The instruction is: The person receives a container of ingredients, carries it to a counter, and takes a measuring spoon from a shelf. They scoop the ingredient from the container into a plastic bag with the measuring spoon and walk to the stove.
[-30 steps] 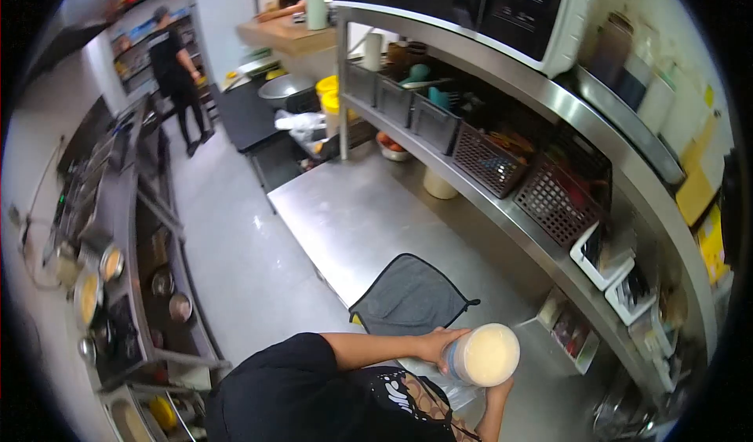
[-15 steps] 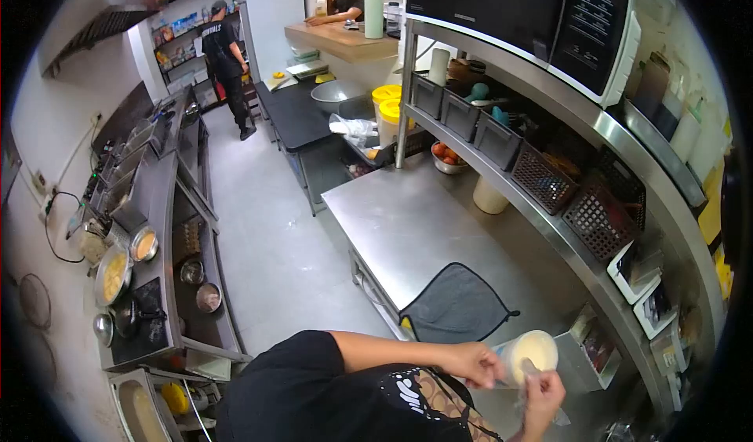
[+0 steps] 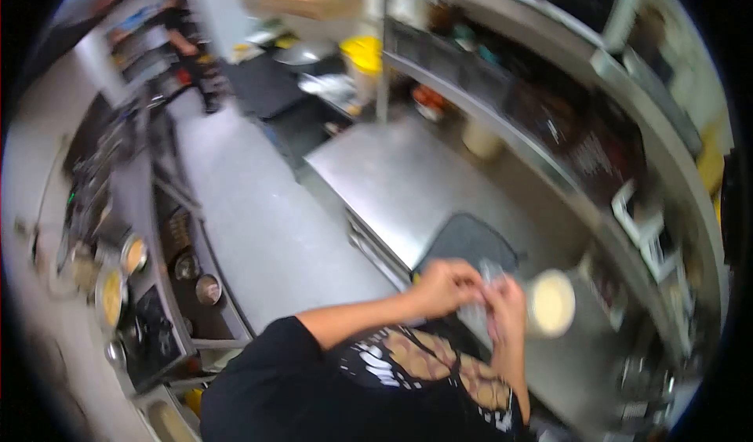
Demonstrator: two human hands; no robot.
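Both hands are close together in front of my chest, over the near side of the steel counter (image 3: 376,179). The fingers of my left hand (image 3: 445,289) are pinched together, meeting those of my right hand (image 3: 506,302). Between and above them shows a crumpled piece of clear plastic (image 3: 491,272), blurred by motion. Just right of my right hand stands a round tub (image 3: 552,304) filled with something smooth and pale yellow; neither hand touches it. Behind the hands lies a dark grey cloth (image 3: 469,240).
A shelf (image 3: 486,109) with dark bins runs above the counter's right side. A bowl of red-orange items (image 3: 428,103) sits at the back. To the left, past the floor aisle (image 3: 243,207), is a cooking line with bowls (image 3: 111,297). A person (image 3: 188,46) stands far off.
My hands have moved away from the tub's top, up and to the left, and come together with the clear plastic. The whole view has shifted and blurred.
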